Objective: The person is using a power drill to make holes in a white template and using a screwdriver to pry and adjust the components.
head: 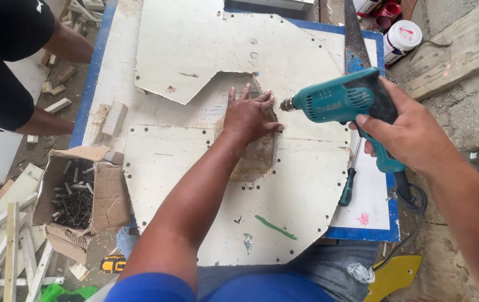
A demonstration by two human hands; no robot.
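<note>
Bare white panel [284,196] lies open toward the near edge. The box of screws [77,196] crowds the left; a screwdriver [350,179] and saw [354,33] line the desk's [371,218] right side.

Your teal electric drill [343,100] is held level above the work, its metal chuck pointing left toward the fingertips of your other hand, its dark cord trailing down past the table edge. The lower white panel [195,184], flat and scuffed, has a row of small holes along its curved rim and a green streak near the bottom. Its central opening shows a rough brown piece [256,159], lying flat.
</note>
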